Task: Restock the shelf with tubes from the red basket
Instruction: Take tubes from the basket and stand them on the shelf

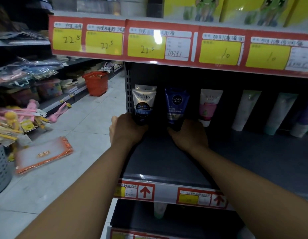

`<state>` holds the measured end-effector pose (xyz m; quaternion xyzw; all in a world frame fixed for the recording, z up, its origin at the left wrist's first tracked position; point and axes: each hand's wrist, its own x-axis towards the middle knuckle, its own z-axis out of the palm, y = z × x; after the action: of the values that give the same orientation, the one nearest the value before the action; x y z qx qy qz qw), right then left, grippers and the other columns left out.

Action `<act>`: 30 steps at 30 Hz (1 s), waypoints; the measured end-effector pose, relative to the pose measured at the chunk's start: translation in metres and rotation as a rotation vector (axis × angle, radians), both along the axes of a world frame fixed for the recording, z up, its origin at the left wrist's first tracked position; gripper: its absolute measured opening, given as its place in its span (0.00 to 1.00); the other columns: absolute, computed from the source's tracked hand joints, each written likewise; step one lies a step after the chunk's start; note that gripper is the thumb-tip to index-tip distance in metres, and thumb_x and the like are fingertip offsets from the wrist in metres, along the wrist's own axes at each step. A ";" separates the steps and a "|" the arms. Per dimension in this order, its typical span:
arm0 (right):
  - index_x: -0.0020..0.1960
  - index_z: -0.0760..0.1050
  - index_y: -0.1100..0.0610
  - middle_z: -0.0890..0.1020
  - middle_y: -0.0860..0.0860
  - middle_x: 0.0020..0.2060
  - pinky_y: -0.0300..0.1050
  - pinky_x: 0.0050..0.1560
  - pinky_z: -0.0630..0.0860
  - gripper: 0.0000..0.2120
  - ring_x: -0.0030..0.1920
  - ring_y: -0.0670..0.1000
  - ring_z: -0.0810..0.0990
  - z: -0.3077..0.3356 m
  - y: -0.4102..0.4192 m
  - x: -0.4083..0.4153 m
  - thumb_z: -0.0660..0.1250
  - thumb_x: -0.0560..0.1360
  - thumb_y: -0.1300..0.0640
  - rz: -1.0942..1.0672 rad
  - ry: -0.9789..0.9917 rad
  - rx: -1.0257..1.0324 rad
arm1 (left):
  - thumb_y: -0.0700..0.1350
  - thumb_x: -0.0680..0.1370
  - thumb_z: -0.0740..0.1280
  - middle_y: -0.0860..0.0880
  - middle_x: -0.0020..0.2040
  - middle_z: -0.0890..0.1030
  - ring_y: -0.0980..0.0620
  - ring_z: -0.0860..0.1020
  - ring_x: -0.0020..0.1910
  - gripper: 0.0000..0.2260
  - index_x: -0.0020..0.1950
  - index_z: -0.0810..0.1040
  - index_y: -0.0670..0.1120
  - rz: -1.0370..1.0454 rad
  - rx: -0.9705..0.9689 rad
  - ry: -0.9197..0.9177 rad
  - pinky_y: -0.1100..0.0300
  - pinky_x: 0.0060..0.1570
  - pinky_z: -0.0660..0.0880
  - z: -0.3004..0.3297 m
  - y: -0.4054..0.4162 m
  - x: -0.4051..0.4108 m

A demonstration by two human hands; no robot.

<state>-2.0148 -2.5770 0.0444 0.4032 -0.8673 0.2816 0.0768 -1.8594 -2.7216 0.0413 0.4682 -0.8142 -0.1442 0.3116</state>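
Both my arms reach into the dark middle shelf. My left hand grips the bottom cap of an upright white and black Softto tube at the shelf's left end; a second like tube stands right behind it. My right hand holds the base of an upright blue Nivea Men tube. The red basket stands on the floor far down the aisle, well away from both hands.
Further right on the same shelf stand a white and pink tube and several pale tubes. Price tags line the shelf above. Packets and an orange-edged pouch lie on the tiled floor at the left, beside a grey crate.
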 end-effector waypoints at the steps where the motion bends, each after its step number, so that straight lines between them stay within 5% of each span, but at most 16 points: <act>1: 0.54 0.79 0.56 0.82 0.55 0.50 0.51 0.48 0.81 0.25 0.51 0.56 0.81 0.000 -0.001 0.000 0.68 0.73 0.34 -0.004 0.001 0.000 | 0.69 0.64 0.57 0.51 0.38 0.79 0.43 0.77 0.50 0.26 0.45 0.81 0.51 0.001 0.008 0.001 0.54 0.43 0.69 0.000 0.000 0.000; 9: 0.55 0.79 0.55 0.82 0.55 0.52 0.51 0.49 0.81 0.27 0.52 0.57 0.81 0.000 -0.001 0.001 0.67 0.72 0.32 -0.009 0.012 -0.001 | 0.71 0.66 0.54 0.50 0.43 0.80 0.44 0.75 0.52 0.29 0.49 0.80 0.52 -0.008 -0.014 -0.045 0.54 0.46 0.67 -0.005 -0.005 -0.003; 15: 0.58 0.78 0.54 0.82 0.54 0.54 0.48 0.51 0.80 0.27 0.54 0.56 0.81 0.003 0.007 0.004 0.68 0.71 0.34 0.030 0.012 -0.014 | 0.66 0.70 0.62 0.46 0.49 0.79 0.41 0.73 0.57 0.25 0.55 0.80 0.49 -0.006 0.035 -0.078 0.52 0.47 0.68 0.001 0.002 0.001; 20: 0.67 0.69 0.61 0.78 0.58 0.58 0.46 0.50 0.75 0.28 0.57 0.58 0.78 0.014 0.035 0.015 0.67 0.78 0.41 0.108 0.078 0.079 | 0.70 0.70 0.69 0.43 0.49 0.84 0.39 0.80 0.55 0.30 0.56 0.82 0.46 -0.060 0.013 -0.112 0.55 0.43 0.71 0.011 0.012 0.012; 25: 0.60 0.74 0.57 0.76 0.53 0.55 0.44 0.47 0.70 0.16 0.53 0.53 0.77 0.028 0.078 0.019 0.63 0.82 0.45 0.254 0.082 0.248 | 0.61 0.78 0.71 0.42 0.62 0.83 0.41 0.80 0.61 0.27 0.70 0.76 0.45 -0.160 0.103 -0.223 0.57 0.49 0.71 0.029 0.039 0.027; 30: 0.58 0.75 0.55 0.74 0.52 0.57 0.47 0.51 0.74 0.15 0.52 0.53 0.76 0.035 0.120 0.027 0.61 0.82 0.45 0.290 0.060 0.311 | 0.59 0.78 0.70 0.42 0.61 0.81 0.40 0.77 0.61 0.26 0.70 0.73 0.45 -0.103 -0.053 -0.380 0.52 0.51 0.75 0.043 0.077 0.048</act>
<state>-1.9874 -2.4575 0.0792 0.5389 -0.8305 0.1404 -0.0020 -1.8114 -2.6443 0.0841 0.4363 -0.8848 -0.0474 0.1566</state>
